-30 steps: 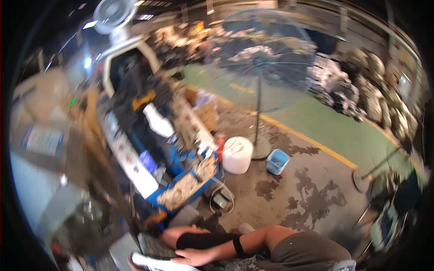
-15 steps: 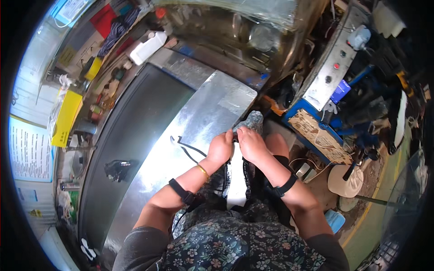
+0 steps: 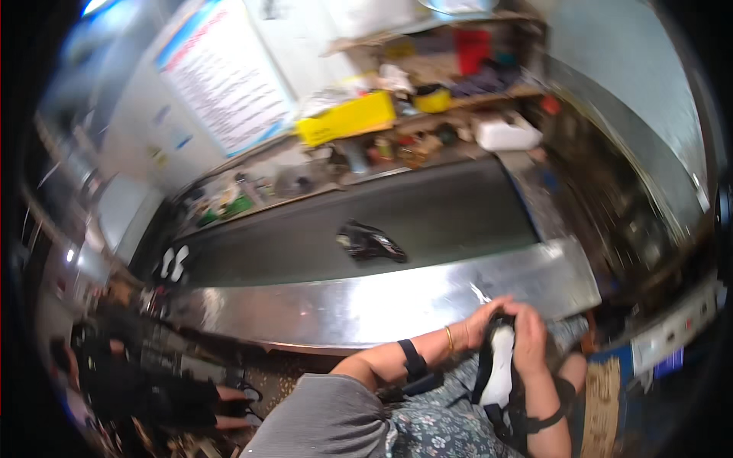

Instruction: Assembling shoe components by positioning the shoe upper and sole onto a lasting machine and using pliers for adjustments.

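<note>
A black shoe upper with a white underside [image 3: 500, 366] lies over my lap, its white face up. Closed around its far end are my left hand [image 3: 481, 324] and my right hand [image 3: 528, 340], side by side with the fingers brought together over the black edge. What the fingertips do is hidden and slightly blurred. Just beyond my hands runs a shiny metal ledge [image 3: 366, 302]. Another black shoe piece [image 3: 370, 242], glossy and lying on its side, rests on the dark belt [image 3: 458, 198] behind that ledge.
A small white pair of pieces [image 3: 175, 262] lies at the belt's left end. Behind the belt, a cluttered shelf holds a yellow box [image 3: 347, 118] and a white jug [image 3: 507, 132]. At the left is another person [image 3: 145, 382] in dark clothes. A blue-framed machine [image 3: 611, 382] stands right.
My view has swung left, bringing the wall poster, the belt's far side and another person into sight. Both hands keep hold of the shoe upper's far end.
</note>
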Motion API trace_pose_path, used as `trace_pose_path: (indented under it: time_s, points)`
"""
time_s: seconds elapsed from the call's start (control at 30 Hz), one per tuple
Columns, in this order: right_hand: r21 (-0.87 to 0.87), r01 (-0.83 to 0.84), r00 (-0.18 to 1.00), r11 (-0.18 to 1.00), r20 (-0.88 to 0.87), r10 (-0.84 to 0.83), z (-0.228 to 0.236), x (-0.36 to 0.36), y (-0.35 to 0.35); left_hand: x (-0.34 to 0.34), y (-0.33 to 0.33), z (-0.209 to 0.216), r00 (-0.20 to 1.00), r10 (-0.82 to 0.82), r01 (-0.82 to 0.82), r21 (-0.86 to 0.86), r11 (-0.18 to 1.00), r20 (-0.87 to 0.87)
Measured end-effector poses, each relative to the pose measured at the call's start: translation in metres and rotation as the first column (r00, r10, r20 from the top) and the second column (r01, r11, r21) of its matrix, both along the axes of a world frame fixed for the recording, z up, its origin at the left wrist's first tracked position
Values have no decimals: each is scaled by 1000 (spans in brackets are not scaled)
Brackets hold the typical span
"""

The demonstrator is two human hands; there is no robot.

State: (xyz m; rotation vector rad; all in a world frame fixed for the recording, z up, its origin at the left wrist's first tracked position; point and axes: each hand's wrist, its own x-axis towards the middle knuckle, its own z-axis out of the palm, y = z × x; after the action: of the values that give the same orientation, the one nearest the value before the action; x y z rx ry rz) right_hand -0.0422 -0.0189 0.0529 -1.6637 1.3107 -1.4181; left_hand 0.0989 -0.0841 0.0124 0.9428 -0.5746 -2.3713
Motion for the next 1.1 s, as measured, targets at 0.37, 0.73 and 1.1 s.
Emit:
trace_pose_path:
  time_s: [0.37,0.73,1.1]
  points:
    - [-778,-480,831,405,-551,-74,140,34,45,160,-2,33,836,519,-549,-257,795,-179]
    - [-488,634,-20,600,-786,-618,142,-282,212,102,-38,18,746,658,537,-678,-503,103]
    - [-504,857,-362,-111,-433,-825,100,-360,305,46,13,31,795,390,584,-761,-284,465]
